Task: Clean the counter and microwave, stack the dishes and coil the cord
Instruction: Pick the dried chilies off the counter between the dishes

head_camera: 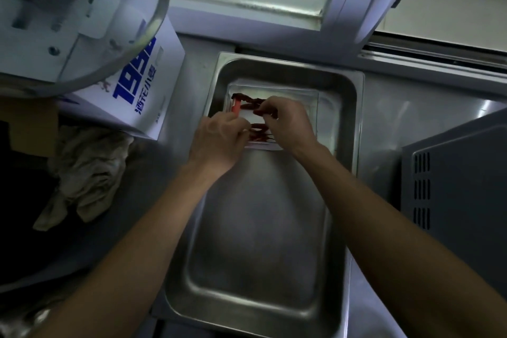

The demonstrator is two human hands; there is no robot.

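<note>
My hands (219, 134) cover part of the red cord (256, 127), so I can't tell how it loops. The microwave (461, 186) is cut off at the right edge.

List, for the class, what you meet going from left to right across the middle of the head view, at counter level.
Crumpled cloth → white box with blue print → left hand → right hand, both over the red cord in the steel tray → grey microwave.
</note>
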